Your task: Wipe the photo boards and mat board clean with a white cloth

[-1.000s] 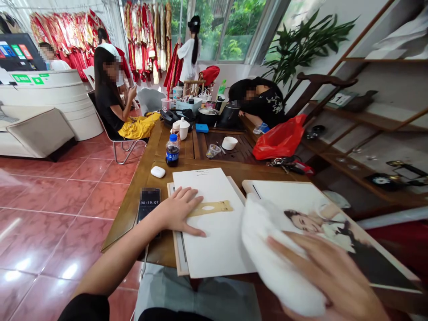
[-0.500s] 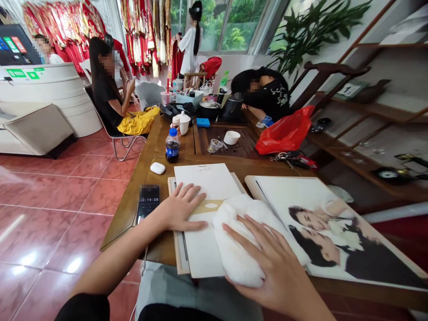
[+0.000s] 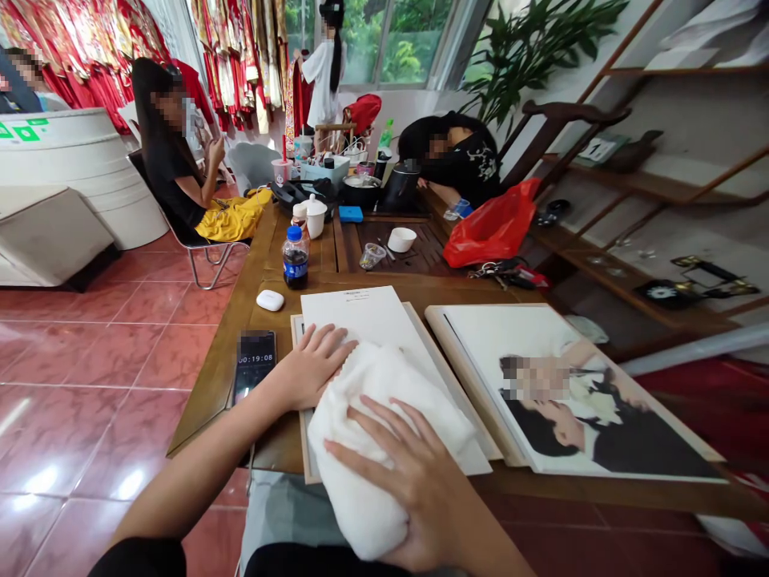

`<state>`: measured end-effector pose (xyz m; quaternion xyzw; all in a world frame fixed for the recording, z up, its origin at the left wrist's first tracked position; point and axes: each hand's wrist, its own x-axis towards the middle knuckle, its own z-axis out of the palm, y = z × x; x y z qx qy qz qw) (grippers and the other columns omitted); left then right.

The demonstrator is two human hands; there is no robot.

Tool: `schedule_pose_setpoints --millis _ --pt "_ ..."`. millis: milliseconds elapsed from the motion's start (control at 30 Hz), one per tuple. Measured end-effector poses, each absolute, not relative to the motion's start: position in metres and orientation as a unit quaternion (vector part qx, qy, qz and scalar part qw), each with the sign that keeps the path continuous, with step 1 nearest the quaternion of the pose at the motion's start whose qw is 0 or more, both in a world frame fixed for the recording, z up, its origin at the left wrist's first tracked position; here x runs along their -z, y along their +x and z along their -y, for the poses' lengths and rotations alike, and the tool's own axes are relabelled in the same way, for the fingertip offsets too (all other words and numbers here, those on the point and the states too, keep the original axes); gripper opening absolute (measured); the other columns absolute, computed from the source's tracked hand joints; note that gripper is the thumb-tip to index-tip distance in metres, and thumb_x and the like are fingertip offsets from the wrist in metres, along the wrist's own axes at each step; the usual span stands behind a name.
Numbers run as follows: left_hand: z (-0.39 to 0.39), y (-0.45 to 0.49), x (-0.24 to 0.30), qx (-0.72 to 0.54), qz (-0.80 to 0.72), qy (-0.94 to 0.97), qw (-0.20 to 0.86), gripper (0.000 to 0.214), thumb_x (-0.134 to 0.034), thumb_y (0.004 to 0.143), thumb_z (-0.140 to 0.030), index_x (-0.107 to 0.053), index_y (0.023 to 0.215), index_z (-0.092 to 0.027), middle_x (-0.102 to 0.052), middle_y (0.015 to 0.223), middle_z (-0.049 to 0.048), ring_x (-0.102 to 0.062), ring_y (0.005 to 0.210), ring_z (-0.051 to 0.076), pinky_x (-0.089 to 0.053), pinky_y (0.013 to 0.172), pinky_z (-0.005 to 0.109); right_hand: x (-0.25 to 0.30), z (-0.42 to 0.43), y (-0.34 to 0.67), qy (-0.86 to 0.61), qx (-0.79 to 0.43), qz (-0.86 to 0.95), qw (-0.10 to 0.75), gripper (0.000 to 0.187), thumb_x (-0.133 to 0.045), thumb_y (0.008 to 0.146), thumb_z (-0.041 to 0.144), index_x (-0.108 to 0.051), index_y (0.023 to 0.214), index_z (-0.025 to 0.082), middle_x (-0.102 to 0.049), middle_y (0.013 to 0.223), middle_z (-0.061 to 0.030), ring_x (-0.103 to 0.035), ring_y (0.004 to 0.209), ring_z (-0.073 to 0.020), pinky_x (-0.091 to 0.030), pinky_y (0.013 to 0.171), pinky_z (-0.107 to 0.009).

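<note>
My right hand [image 3: 414,481] lies flat with fingers spread on a white cloth [image 3: 372,417], pressing it onto a white board [image 3: 384,320] at the near edge of the wooden table [image 3: 240,336]. My left hand [image 3: 309,365] rests flat on the board's left side, fingers stretched out and touching the cloth. The cloth hides the board's middle. A large mounted photo print [image 3: 570,393] lies to the right of the board.
A phone showing a timer [image 3: 254,361] and a white earbud case [image 3: 270,300] lie left of the board. Farther back stand a cola bottle [image 3: 295,258], cups, a kettle and a red plastic bag [image 3: 493,228]. Other people sit around the table's far end.
My right hand has carried the white cloth leftward from over the photo print onto the white board, covering the tan strip there. My left hand stays in place.
</note>
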<state>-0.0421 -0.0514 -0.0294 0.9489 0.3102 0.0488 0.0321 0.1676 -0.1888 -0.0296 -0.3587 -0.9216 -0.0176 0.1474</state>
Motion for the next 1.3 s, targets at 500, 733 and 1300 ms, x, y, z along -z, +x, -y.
schedule_pose_setpoints --millis 500,733,1300 --pt "0.057 -0.037 0.022 -0.029 -0.317 0.948 0.023 0.082 -0.038 0.098 -0.071 -0.036 0.155 -0.012 -0.035 0.162 0.0201 -0.027 0.153 0.039 -0.017 0.125 0.058 0.037 0.205 0.229 -0.492 0.140 0.843 0.164 0.088 -0.069 0.068 0.039 -0.045 0.152 0.026 -0.046 0.151 -0.0162 -0.047 0.135 -0.0368 -0.032 0.106 -0.049" --pt "0.061 -0.046 0.012 -0.010 -0.284 0.952 0.112 0.139 -0.053 0.061 -0.099 -0.018 0.161 -0.008 -0.007 0.168 0.0252 -0.005 0.157 0.043 -0.004 0.126 0.059 0.040 0.206 0.225 -0.494 0.151 0.839 0.171 0.084 -0.068 0.070 0.039 -0.048 0.150 0.025 -0.050 0.148 -0.0158 -0.051 0.132 -0.0386 -0.035 0.104 -0.050" --pt "0.061 -0.046 0.002 0.032 -0.280 0.946 0.160 0.153 -0.073 0.048 -0.091 -0.014 0.162 -0.009 0.001 0.167 0.0267 0.003 0.155 0.048 -0.003 0.123 0.066 0.031 0.200 0.201 -0.488 0.094 0.849 0.183 0.091 -0.072 0.062 0.041 -0.049 0.149 0.029 -0.052 0.147 -0.0149 -0.047 0.134 -0.0400 -0.028 0.108 -0.053"
